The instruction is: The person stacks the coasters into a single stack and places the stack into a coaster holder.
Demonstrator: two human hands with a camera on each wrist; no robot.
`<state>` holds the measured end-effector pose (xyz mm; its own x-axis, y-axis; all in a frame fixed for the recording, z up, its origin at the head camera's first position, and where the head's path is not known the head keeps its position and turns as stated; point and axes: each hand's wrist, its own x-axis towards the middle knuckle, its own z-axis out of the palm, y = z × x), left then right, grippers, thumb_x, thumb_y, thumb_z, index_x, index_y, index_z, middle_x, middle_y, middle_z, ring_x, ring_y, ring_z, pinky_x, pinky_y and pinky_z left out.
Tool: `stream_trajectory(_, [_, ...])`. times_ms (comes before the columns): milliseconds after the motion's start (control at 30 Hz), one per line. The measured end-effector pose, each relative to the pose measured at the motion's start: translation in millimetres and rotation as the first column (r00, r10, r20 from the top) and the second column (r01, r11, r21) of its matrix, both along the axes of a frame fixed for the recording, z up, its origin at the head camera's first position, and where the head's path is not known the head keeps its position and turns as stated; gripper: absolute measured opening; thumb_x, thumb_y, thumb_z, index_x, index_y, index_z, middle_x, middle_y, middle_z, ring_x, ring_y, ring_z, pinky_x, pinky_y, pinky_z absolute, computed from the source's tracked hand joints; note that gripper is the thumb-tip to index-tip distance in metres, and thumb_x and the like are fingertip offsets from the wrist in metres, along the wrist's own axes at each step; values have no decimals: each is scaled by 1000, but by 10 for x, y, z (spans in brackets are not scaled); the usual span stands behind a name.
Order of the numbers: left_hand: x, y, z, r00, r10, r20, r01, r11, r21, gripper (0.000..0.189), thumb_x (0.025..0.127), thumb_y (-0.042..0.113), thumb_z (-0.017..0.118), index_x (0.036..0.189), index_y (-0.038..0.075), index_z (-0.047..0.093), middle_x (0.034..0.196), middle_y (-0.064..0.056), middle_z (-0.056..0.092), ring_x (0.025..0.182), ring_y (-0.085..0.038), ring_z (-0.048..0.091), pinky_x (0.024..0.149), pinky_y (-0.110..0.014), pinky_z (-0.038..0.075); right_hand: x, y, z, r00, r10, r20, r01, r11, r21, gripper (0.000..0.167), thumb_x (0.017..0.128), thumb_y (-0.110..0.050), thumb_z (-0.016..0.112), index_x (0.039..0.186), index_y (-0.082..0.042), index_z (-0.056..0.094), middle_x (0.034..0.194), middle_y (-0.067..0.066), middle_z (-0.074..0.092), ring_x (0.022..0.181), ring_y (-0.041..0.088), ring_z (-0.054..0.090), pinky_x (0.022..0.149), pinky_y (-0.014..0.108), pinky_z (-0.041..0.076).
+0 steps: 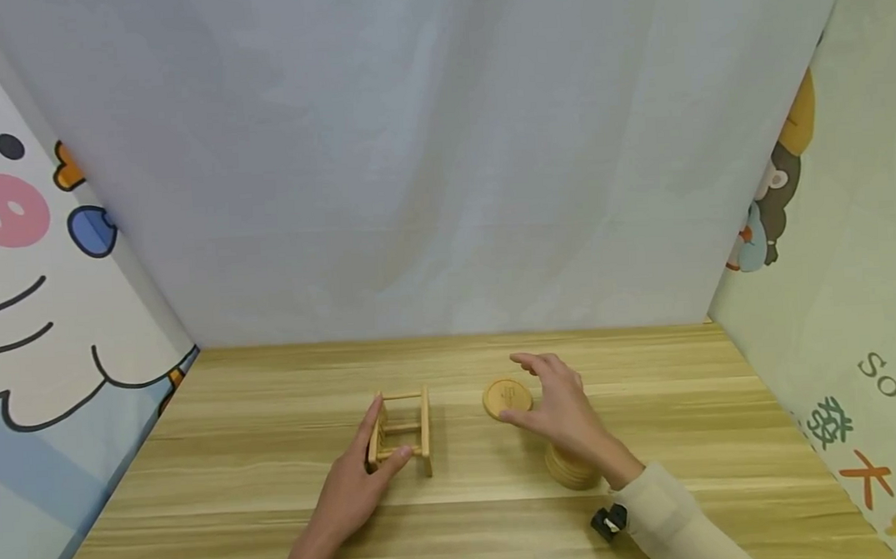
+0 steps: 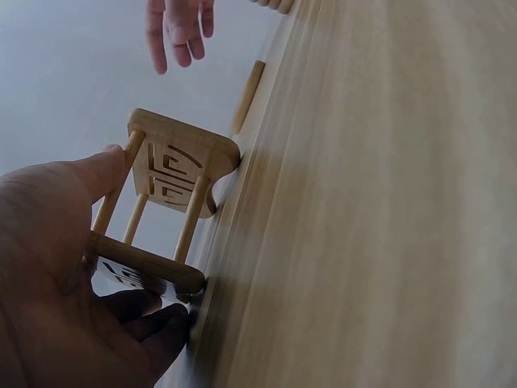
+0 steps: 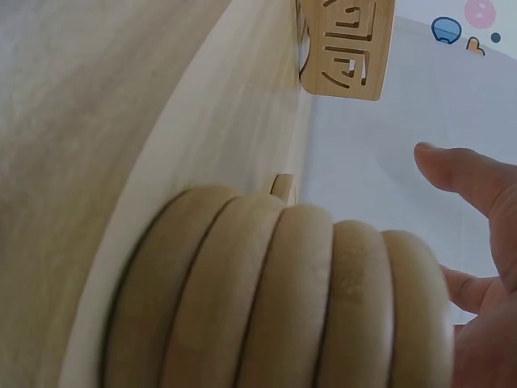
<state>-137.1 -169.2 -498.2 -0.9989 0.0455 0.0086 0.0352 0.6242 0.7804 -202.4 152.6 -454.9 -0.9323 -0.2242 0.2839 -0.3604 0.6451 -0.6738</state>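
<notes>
Lying flat at the head view's lower centre, nearer the spread right hand [image 1: 564, 408], the disc [image 1: 506, 397] is separated from the rack [image 1: 404, 428] gripped by the left hand [image 1: 353, 485].

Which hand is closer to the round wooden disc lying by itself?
Right. The right hand hovers close by, mostly right of the disc. The left hand is farther off, to the disc's left, gripping the wooden rack.
</notes>
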Motion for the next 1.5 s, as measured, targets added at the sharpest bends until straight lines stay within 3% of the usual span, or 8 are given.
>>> stream_trajectory(200, [-2,-7,5,1000,-3,1,3,1000,1,87,111,52,66,180,28,18,159,-36,54,135,-57,63,105,-74,52,-71,-32,-23,1000,6,30,-7,1000,18,81,84,-18,99,154,-2,61,145,24,64,134,44,62,117,66,32])
stream_trajectory(800, [-13,5,-2,1000,-6,-7,6,1000,6,87,111,51,66,180,28,20,157,-36,56,133,-56,65,102,-72,55,-198,-112,-118,999,-24,21,20,980,197,82,82,-23,99,153,-4,63,143,19,69,134,43,63,116,64,39])
stream_trajectory(1500, [-4,-5,2,1000,-2,-1,2,1000,8,88,110,51,67,180,27,19,158,-37,54,135,-57,63,105,-73,52,-304,-186,-92,999,34,40,-43,967,251,77,83,-23,98,150,-3,66,149,19,67,140,42,61,115,63,39])
